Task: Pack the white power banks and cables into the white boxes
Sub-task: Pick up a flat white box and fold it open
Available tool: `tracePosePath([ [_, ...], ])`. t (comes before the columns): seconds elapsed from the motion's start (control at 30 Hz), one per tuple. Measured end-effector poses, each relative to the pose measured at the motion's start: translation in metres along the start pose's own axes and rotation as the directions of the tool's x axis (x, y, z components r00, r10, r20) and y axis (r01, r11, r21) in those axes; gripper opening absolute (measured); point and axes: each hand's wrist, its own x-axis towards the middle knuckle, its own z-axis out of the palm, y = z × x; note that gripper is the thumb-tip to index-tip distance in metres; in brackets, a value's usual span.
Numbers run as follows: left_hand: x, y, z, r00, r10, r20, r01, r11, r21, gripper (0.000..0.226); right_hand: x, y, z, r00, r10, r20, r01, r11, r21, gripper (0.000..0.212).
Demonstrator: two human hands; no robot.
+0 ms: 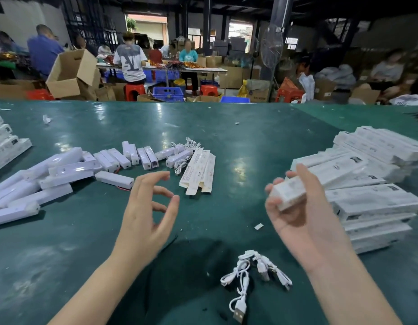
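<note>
On the far left of the green table (226, 141) lies a heap of white power banks (50, 174). They are long, hard sticks with smooth sides, so they could slip. They look light. I would pick one up around its middle, with fingers on the two long sides

Next to them is a row of short white pieces (132, 158), some standing on end. I cannot tell what they are

The left hand (149, 207) floats above the table. Its fingers are loosely bent and spread, and it holds nothing

Past it, near the middle of the table, lie a few flat folded boxes (198, 170). They are thin card, so they bend and crush if squeezed hard. Best to hold them by the edges. A few white cables (184, 146) lie just behind them

More cables, the near cables (254, 275), sit close to the person. They are soft and floppy and can tangle. I would pinch one by its hard plug

The right hand (297, 207) is curled around one white box (289, 192), fingers on the far side and thumb on the near side. It looks light

On the far right is a big stack of boxes (372, 184), piled a bit crooked, so a bump could make it slide
</note>
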Motion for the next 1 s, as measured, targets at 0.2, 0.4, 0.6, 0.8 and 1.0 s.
tracePosePath([
  [0.2,0.0,-0.001,0.002,1.0,0.009,0.025,-0.009,1.0,0.002,0.05,0.0,-0.015,-0.029,0.985,-0.043,0.166,0.048,0.998,-0.028,0.021],
  [0.4,0.0,-0.005,0.002,0.999,-0.002,0.045,0.001,1.0,0.021,0.051,0.007,-0.015,-0.041,0.996,0.047,0.081,-0.046,0.999,-0.011,0.051],
  [0.6,0.0,-0.004,0.002,0.996,-0.007,0.09,-0.002,0.995,0.103,0.039,0.021,0.001,-0.04,0.937,0.315,0.148,-0.253,0.909,-0.332,0.047],
  [0.8,-0.001,-0.006,0.001,0.982,-0.061,0.176,0.024,0.979,0.204,0.024,0.075,0.057,0.007,0.915,0.179,0.36,0.36,0.035,-0.932,0.032],
  [1.0,-0.002,-0.009,-0.004,0.974,-0.174,0.142,0.114,0.928,0.356,0.018,0.129,0.122,0.027,0.832,0.333,0.444,0.552,-0.577,-0.602,0.068],
])
